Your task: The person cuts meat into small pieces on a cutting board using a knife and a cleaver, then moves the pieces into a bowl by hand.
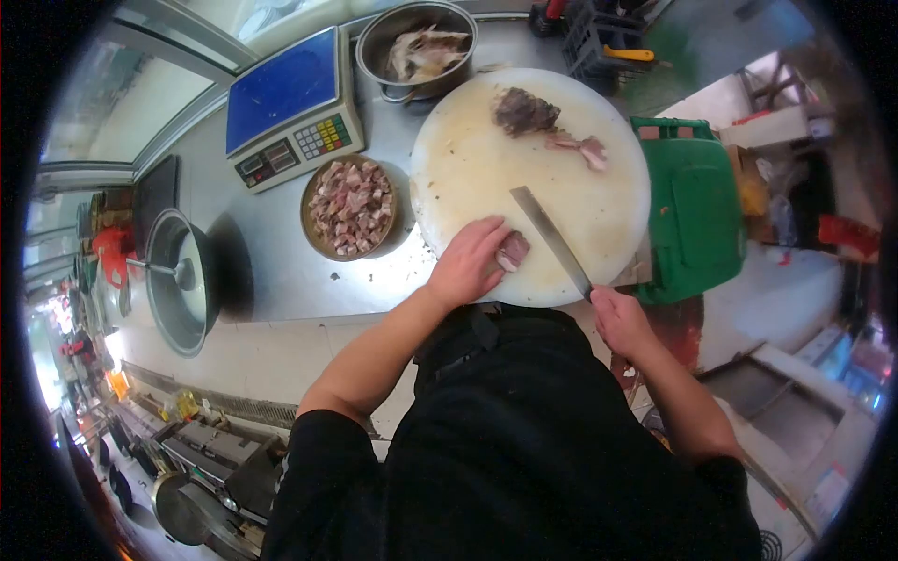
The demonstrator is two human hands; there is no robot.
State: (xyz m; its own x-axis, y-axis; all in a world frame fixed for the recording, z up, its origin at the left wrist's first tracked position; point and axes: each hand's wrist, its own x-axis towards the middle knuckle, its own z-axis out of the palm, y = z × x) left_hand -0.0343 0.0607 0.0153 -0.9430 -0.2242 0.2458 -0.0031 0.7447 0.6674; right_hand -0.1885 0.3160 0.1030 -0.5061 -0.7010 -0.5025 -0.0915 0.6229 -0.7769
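On the round white cutting board [589,215], my left hand [468,262] rests near the front left edge, its fingers curled against a small piece of meat [514,251]. My right hand [619,320] is closed round the handle of a cleaver [552,238], beyond the board's front edge. The blade slants over the board, a little right of the meat and apart from it. Farther back lie a dark chunk of meat [526,112] and a bone with some meat on it [580,148].
Left of the board stands a bowl of diced meat [350,208], with a digital scale [290,103] behind it. A metal pot [417,51] holding large meat pieces stands at the back. A green bin [692,215] is at the right; a grey basin [178,280] is far left.
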